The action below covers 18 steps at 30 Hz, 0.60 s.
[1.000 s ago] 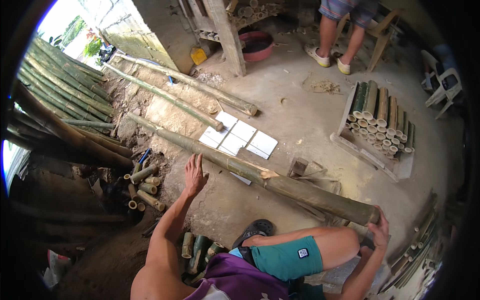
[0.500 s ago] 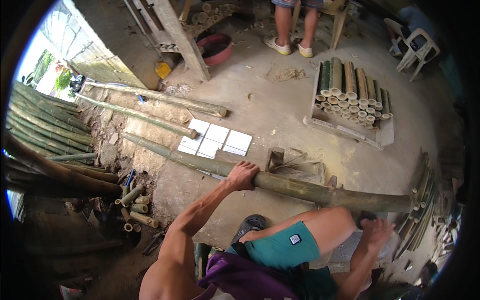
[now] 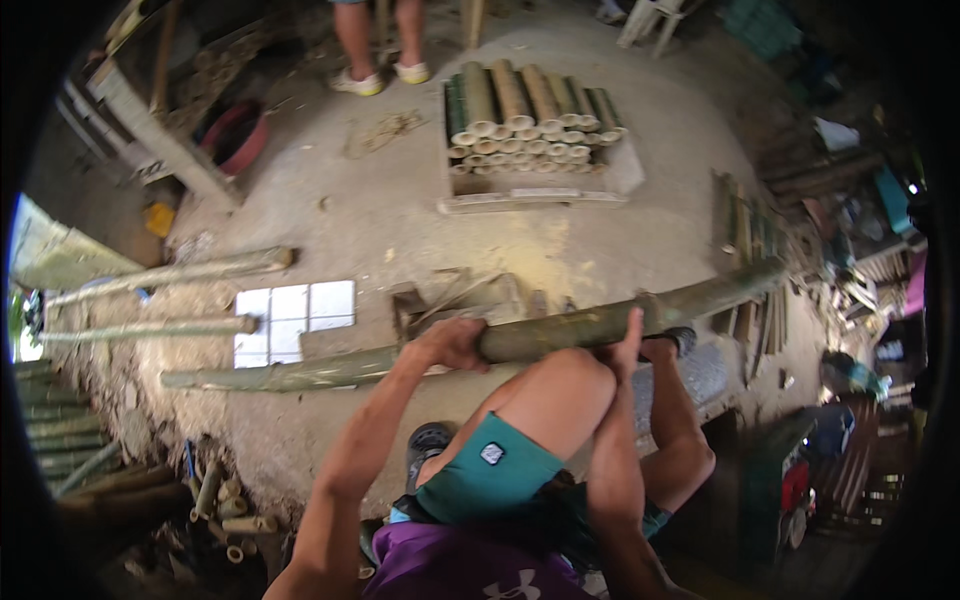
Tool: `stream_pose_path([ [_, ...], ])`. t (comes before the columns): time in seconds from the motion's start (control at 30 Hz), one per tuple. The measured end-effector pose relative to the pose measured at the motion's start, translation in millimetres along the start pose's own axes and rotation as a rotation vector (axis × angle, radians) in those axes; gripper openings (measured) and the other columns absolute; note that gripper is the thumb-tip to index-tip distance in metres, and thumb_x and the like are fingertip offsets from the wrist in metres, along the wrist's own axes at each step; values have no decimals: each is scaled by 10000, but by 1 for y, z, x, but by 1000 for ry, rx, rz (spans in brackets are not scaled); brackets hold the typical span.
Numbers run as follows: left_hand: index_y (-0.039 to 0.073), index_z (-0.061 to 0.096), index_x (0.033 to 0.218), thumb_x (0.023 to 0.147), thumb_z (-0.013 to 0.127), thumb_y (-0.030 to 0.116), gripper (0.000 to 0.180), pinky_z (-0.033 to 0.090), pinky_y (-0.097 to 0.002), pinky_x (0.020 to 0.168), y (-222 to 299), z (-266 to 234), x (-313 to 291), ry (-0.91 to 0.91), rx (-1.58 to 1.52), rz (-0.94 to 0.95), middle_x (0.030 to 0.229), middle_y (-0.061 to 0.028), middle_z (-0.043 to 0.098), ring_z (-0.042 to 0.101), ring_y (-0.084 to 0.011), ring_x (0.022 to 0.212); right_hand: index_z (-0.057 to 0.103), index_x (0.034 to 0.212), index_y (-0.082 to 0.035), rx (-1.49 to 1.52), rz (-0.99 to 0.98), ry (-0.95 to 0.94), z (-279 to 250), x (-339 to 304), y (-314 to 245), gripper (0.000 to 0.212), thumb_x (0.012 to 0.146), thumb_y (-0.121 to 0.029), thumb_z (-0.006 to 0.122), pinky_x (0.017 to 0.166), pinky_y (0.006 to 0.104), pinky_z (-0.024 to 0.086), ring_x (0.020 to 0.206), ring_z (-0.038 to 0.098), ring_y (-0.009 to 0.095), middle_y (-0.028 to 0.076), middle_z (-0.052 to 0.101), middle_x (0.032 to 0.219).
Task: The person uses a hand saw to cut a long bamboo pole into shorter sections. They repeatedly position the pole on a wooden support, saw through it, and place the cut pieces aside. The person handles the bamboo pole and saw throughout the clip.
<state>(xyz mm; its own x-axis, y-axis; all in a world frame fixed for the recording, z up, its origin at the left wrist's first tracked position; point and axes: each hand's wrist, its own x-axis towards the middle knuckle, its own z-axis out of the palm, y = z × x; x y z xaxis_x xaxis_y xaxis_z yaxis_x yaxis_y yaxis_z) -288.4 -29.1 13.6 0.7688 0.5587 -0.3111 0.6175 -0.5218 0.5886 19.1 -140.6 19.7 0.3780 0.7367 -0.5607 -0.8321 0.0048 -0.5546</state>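
Note:
A long green bamboo pole (image 3: 555,334) lies across in front of me, above my raised knee, its right end tilted up and away. My left hand (image 3: 456,343) is wrapped over the pole left of the knee. Just right of the knee, my right hand (image 3: 627,345) is against the pole's near side, one digit pointing up across it; its other fingers are mostly hidden by the pole and the knee. Beneath the pole's middle, a low wooden block support (image 3: 408,303) stands on the floor.
Cut bamboo tubes (image 3: 530,115) are stacked in a low tray (image 3: 530,203) ahead. White tiles (image 3: 330,300) and two poles (image 3: 190,270) lie left. More bamboo (image 3: 60,425) is piled at the lower left. A person's feet (image 3: 362,82) and a red basin (image 3: 240,140) are farther off.
My view has turned right. My right hand has come from beside my knee onto the pole. The pole's right end now angles up and away; my left hand stays on it.

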Motion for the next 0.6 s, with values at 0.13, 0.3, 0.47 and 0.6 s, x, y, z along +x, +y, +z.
stream_pose_path([
  [0.13,28,600,1262,705,847,555,805,523,-475,948,-20,11,6,-156,-13,18,1180,-243,688,656,-390,1129,641,1162,-64,-23,28,-4,-5,-5,17,642,908,-654,642,869,419,533,931,639,279,123,673,1029],
  [0.3,54,555,1324,714,829,577,849,505,-500,989,-2,32,-6,-21,102,-73,1233,-240,675,640,-393,1175,649,1158,-43,-310,-11,196,-23,-14,39,553,914,-536,702,842,369,527,927,650,241,115,685,1016],
  [0.47,97,627,1265,694,843,452,706,532,-502,945,-21,38,12,-58,77,-150,1137,-195,727,673,-390,1109,601,1250,15,-883,-228,98,-50,-38,16,577,930,-447,733,853,392,526,1026,648,261,163,658,1151],
  [0.6,101,594,1339,689,850,425,769,512,-494,990,-51,57,20,-38,89,-205,1205,-209,703,650,-398,1159,642,1220,16,-1071,-352,76,-74,-56,-29,507,960,-414,708,857,393,521,1024,674,250,157,707,1135],
])
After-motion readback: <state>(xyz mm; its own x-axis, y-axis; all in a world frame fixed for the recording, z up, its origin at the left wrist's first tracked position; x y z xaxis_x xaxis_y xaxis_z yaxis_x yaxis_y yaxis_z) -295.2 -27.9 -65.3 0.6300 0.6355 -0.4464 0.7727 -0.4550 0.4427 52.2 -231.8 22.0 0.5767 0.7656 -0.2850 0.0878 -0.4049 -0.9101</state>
